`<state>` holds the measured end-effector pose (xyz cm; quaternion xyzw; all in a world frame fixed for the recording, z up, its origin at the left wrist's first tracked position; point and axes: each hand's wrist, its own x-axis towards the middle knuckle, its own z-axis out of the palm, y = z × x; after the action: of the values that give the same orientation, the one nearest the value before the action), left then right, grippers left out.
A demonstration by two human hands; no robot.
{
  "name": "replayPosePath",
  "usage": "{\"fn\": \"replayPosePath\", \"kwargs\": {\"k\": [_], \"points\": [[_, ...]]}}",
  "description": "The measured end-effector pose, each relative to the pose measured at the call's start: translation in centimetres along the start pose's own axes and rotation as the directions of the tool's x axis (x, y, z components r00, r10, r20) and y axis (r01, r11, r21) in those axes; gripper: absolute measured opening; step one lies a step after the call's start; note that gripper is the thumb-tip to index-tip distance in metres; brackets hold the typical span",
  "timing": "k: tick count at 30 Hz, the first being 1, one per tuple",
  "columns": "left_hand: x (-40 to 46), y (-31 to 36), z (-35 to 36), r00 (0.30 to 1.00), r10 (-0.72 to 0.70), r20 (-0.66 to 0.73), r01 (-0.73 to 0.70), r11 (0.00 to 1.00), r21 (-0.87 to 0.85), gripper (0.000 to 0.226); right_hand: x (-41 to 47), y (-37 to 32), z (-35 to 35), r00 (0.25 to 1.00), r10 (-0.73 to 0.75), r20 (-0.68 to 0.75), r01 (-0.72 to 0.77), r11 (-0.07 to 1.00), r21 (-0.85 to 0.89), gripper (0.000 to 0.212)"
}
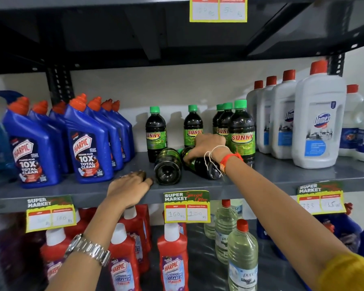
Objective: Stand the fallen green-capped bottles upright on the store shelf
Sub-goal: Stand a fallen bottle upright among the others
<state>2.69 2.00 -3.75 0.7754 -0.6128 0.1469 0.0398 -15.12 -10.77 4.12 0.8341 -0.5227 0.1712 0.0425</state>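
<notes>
Green-capped bottles of dark liquid sit mid-shelf: two lie fallen, five stand upright behind them. One fallen bottle (168, 165) lies with its long axis running front to back, its round base facing the camera and its neck pointing toward the wall, cap hidden. At its 3 o'clock, the second fallen bottle (202, 162) lies angled, base toward 4 o'clock, cap end toward 10 o'clock; the right hand (208, 144) is curled over its upper part, gripping it, and covers most of the neck, so the cap is probably under the fingers. A standing bottle (156, 133) rises at 12 o'clock of the first fallen one, another (193, 124) beside it, and a cluster of three (241, 127) to the right, partly overlapping. The left hand (130, 183) rests open, palm down, on the grey shelf (282, 175) edge at 9 o'clock of the first fallen bottle, holding nothing. Blue Harpic bottles (86, 143) stand left; white Domex bottles (317, 122) right.
</notes>
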Motion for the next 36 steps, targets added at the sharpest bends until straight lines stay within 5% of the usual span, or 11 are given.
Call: {"fn": "replayPosePath", "kwargs": {"k": [6,12,26,29,33,36], "points": [[0.0,-0.1,0.1,0.999,0.044,0.007,-0.045,0.994,0.095,0.039,-0.5,1.0,-0.2,0.943,0.094,-0.32,-0.006,0.964,0.265,0.072],[0.1,-0.5,0.6,0.996,0.088,-0.015,-0.085,0.986,0.142,0.037,-1.4,1.1,-1.0,0.826,0.248,-0.507,0.177,0.739,0.65,0.084],[0.4,-0.8,1.1,0.994,0.099,-0.036,-0.091,0.978,0.189,0.037,-3.2,2.3,2.6,0.875,0.19,-0.446,0.322,0.46,0.828,0.082],[0.5,-0.9,1.2,0.996,0.085,-0.03,-0.078,0.98,0.184,0.037,-3.2,2.1,2.7,0.873,0.145,-0.465,0.323,0.542,0.776,0.095],[0.5,-0.9,1.2,0.994,0.1,-0.031,-0.092,0.976,0.198,0.038,-3.4,1.6,3.3,0.856,0.131,-0.5,0.211,0.795,0.569,0.115],[0.5,-0.8,1.2,0.994,0.104,-0.021,-0.098,0.976,0.196,0.039,-3.2,1.4,3.4,0.851,0.148,-0.504,0.168,0.833,0.527,0.118]]}}
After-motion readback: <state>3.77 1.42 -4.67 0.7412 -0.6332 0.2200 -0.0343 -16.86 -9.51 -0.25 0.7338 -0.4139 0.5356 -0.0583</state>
